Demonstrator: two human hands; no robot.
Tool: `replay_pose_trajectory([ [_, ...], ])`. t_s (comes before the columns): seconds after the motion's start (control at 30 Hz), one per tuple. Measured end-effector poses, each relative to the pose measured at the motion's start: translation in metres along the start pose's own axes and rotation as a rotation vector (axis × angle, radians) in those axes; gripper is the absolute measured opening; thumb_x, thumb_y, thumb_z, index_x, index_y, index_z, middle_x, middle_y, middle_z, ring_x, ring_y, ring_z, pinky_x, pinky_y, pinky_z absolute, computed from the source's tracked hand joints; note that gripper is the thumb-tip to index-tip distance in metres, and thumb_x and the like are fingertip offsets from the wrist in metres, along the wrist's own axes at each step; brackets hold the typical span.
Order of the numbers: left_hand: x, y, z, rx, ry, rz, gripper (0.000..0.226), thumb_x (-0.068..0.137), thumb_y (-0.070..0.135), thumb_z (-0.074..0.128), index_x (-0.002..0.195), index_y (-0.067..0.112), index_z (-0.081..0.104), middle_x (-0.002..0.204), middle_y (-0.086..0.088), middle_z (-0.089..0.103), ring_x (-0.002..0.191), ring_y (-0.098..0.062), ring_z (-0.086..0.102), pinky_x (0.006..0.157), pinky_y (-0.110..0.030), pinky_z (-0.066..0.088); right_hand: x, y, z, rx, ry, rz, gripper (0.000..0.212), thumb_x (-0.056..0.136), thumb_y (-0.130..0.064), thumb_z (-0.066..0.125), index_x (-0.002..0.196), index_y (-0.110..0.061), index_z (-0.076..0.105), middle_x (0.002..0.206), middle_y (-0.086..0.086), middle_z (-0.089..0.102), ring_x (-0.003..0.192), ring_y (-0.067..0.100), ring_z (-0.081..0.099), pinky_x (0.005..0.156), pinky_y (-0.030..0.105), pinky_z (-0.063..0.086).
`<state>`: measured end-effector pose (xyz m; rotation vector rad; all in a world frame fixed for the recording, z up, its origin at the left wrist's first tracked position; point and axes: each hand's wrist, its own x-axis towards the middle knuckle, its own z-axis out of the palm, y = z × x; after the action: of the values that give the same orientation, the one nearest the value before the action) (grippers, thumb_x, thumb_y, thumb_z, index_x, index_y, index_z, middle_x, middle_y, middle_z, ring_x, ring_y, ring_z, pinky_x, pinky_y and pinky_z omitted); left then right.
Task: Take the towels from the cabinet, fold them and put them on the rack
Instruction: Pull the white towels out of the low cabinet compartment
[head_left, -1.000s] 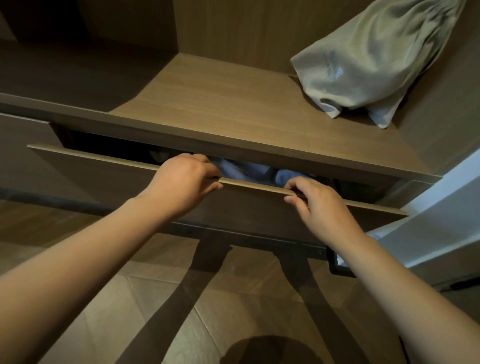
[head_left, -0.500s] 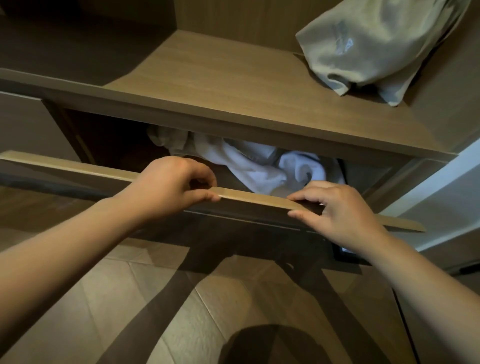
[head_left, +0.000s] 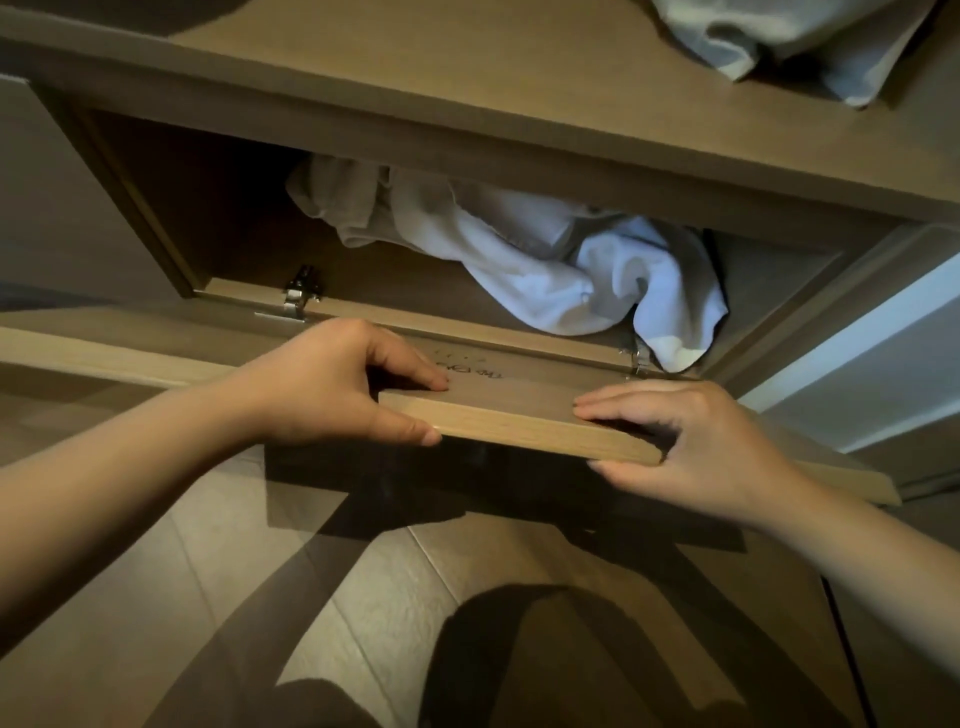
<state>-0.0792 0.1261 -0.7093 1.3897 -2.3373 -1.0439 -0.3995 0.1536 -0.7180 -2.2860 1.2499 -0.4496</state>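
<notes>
cabinet flap door (head_left: 519, 431) lowered near level, hinged at its far edge. left hand (head_left: 332, 384) and right hand (head_left: 696, 441) each clamp its near edge, fingers on top, thumb beneath. white towels (head_left: 545, 270) lie crumpled inside the cabinet (head_left: 467, 140), centre to right, one corner spilling over the sill by the right hinge. step in hand: opening; likely next, release the door and reach in. a faint scribble on the door's inner face (head_left: 467, 370) is unreadable. another cloth (head_left: 779, 41) sits on the far right shelf above.
</notes>
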Motion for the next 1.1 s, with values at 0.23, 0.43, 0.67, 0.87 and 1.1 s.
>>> replay_pose_trajectory([
  [0.23,-0.018,-0.031,0.057,0.277,-0.143,0.143,0.064,0.075,0.044,0.077,0.133,0.035,0.053,0.142,0.022,0.045,0.130,0.009,0.034,0.110,-0.010,0.022,-0.022,0.014,0.055,-0.309,-0.322,-0.155,0.068,0.073,-0.042,0.079,0.136,-0.036,0.051,0.139,-0.020,0.050,0.127,-0.007,0.046,0.106,0.021,0.036],
  [0.43,-0.027,-0.055,0.095,0.380,-0.085,0.263,0.065,0.077,0.041,0.076,0.134,0.020,0.056,0.144,0.003,0.049,0.135,-0.015,0.043,0.114,-0.035,0.033,-0.036,0.028,0.096,-0.465,-0.168,-0.315,0.070,0.060,-0.032,0.093,0.122,-0.010,0.068,0.124,0.009,0.067,0.111,0.021,0.067,0.083,0.041,0.060],
  [0.67,-0.023,-0.068,0.122,0.486,-0.053,0.294,0.072,0.075,0.042,0.077,0.137,0.013,0.054,0.148,-0.005,0.045,0.139,-0.024,0.040,0.113,-0.043,0.034,-0.047,0.048,0.127,-0.459,-0.107,-0.362,0.057,0.072,-0.026,0.085,0.123,-0.006,0.067,0.127,0.014,0.065,0.113,0.025,0.066,0.083,0.038,0.060],
  [0.87,-0.012,-0.085,0.141,0.667,-0.143,0.182,0.094,0.081,0.065,0.059,0.155,0.024,0.017,0.163,-0.002,0.003,0.150,-0.023,-0.002,0.122,-0.044,0.005,-0.043,0.066,0.154,-0.471,-0.145,-0.381,0.064,0.076,-0.027,0.081,0.133,-0.008,0.059,0.140,0.013,0.057,0.129,0.029,0.054,0.101,0.048,0.050],
  [1.1,0.000,-0.098,0.162,0.746,-0.167,0.056,0.105,0.081,0.062,0.061,0.155,0.025,-0.006,0.160,-0.003,-0.022,0.147,-0.030,-0.019,0.120,-0.050,-0.004,-0.029,0.080,0.178,-0.517,-0.263,-0.244,0.094,0.076,-0.038,0.079,0.152,-0.011,0.032,0.160,0.011,0.027,0.148,0.030,0.023,0.119,0.056,0.013],
])
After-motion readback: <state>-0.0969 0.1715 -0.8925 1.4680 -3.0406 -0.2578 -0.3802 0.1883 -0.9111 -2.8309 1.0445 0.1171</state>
